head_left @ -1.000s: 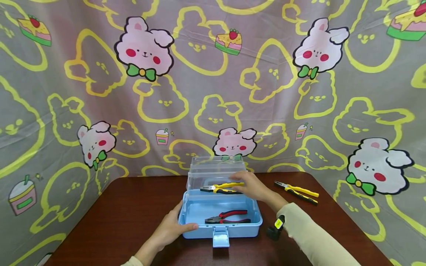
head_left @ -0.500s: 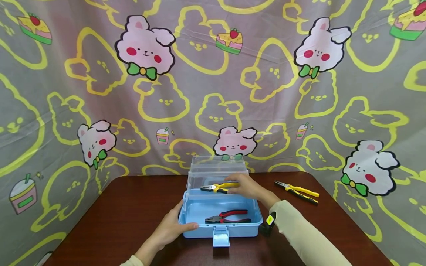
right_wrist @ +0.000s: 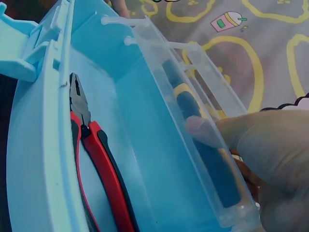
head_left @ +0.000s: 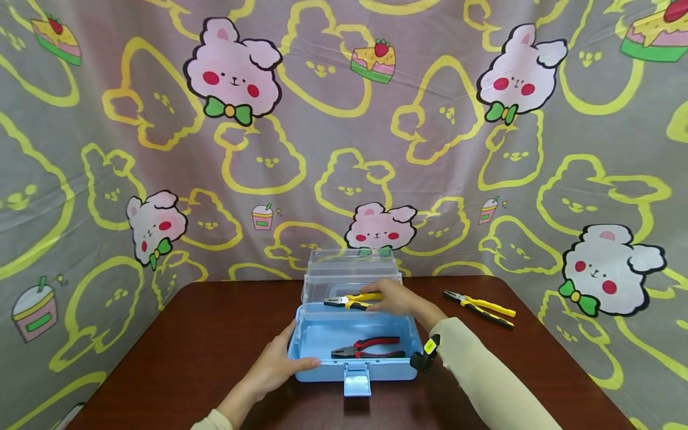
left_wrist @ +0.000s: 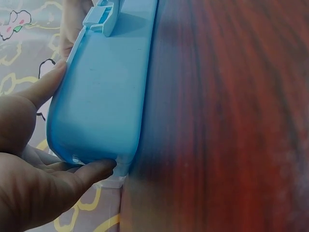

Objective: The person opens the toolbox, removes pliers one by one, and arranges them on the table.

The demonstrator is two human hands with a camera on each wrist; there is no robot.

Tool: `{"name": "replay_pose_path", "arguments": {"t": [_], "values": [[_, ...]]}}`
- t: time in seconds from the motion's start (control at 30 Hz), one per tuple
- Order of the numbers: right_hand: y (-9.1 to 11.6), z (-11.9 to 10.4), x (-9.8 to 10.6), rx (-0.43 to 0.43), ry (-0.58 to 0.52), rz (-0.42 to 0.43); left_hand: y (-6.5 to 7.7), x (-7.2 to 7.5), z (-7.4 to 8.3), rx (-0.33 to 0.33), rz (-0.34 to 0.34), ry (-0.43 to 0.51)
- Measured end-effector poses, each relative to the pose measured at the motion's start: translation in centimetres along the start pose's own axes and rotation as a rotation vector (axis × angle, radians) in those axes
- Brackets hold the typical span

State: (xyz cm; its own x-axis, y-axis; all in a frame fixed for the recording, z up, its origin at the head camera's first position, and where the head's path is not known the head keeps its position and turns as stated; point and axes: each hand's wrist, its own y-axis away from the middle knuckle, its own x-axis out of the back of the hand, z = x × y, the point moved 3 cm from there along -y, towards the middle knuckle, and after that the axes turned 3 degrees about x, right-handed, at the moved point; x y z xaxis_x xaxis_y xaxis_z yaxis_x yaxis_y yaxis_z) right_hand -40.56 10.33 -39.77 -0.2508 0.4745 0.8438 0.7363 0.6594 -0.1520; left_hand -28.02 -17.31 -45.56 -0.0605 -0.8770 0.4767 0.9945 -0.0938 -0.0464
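A blue toolbox (head_left: 309, 375) stands with its lid up, its clear tray (right_wrist: 227, 208) raised at the back. My left hand (head_left: 276, 361) grips the box's left end, thumb over the front rim and fingers along the side. Yellow-and-black combination pliers (head_left: 349, 301) lie at the tray, their metal nose to the left. My right hand (head_left: 395, 297) holds their handles between thumb and fingers; the clear wall partly veils this in the right wrist view. Red-and-black combination pliers (right_wrist: 99, 150) lie inside the box behind its front wall, nose to the left.
Another pair of yellow-and-black pliers (head_left: 478, 307) lies on the dark wooden table (head_left: 215, 334) at the right. The box's front latch (head_left: 357, 382) hangs down. A patterned cloth (head_left: 441, 179) closes off the back and sides.
My right hand has slid a little left along the yellow-and-black pliers, its forearm moving left too. The pliers stay about where they were. My left hand keeps its place on the toolbox.
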Motion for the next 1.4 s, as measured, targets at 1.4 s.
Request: {"name": "replay_pose_path", "arguments": {"t": [1.4], "values": [[2.9,0.3,2.3,-0.011,-0.154,0.237,0.4,0.2,0.1,-0.037,-0.018,0.039]]}}
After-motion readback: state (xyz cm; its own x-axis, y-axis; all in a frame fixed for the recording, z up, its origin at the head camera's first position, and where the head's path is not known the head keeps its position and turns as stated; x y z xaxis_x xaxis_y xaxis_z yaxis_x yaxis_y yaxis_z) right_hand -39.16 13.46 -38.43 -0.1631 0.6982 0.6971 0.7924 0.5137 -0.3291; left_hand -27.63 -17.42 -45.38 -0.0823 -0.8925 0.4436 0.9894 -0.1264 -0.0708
